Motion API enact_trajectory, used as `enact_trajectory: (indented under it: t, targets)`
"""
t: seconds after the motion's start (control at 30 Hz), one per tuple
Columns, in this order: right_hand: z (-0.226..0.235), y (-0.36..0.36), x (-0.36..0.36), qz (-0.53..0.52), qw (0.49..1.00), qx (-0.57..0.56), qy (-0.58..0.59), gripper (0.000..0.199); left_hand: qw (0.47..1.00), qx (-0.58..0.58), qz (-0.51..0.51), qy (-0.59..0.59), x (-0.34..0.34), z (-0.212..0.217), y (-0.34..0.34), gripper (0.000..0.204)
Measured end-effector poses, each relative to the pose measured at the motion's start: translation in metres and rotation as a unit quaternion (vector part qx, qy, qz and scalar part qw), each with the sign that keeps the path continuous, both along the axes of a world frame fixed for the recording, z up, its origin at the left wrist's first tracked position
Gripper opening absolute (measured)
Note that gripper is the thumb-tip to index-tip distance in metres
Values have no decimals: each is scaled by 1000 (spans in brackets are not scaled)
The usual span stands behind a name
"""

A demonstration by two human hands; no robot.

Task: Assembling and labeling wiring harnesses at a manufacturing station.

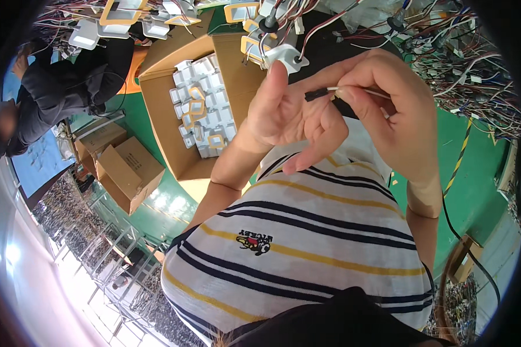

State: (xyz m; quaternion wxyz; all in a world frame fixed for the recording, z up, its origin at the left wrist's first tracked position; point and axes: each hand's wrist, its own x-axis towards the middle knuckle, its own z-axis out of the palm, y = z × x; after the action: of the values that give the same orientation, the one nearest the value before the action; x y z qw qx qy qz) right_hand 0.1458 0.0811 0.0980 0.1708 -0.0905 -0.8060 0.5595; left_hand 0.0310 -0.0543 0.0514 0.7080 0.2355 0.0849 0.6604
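Note:
My right hand [391, 107] is closed, pinching a thin, light-coloured cable [332, 89] between thumb and fingers. At the cable's end is a small black connector [315, 95], in front of my left palm. My left hand [295, 115] is open, palm turned up and thumb raised, with some fingers loosely bent; whether it touches the connector I cannot tell. Just beyond my hands lies a white housing [287, 58] with a black grommet and wires, on a dark surface.
A cardboard box [159, 110] at the left holds rows of white housings [205, 75], a few with orange frames. Bundles of wires [474, 81] crowd the far right. Smaller cartons [130, 173] stand on the green floor. Another person [69, 87] in dark clothes works at far left.

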Motion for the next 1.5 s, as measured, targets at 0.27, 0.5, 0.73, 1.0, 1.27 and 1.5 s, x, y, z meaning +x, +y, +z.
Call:
enact_trajectory:
  t: [0.27,0.5,0.73,1.0,1.27,1.5]
  targets:
    - [-4,8,2,44,997,23,-61,6,998,28,-42,-23,-3,-7,-3,91]
    - [-3,4,-2,19,999,29,-28,8,999,21,-36,-13,-6,-10,-3,77]
    - [-5,3,-8,-27,995,99,12,11,968,-86,27,233,-10,11,0,60]
    - [1,38,2,-3,999,-51,-4,10,911,-205,181,307,-11,46,-3,53]
    - [1,43,5,9,999,-13,52,12,945,-178,156,226,-15,54,-2,51]
    - [-1,39,7,-13,996,-82,37,8,963,-156,107,192,-22,50,-7,50]
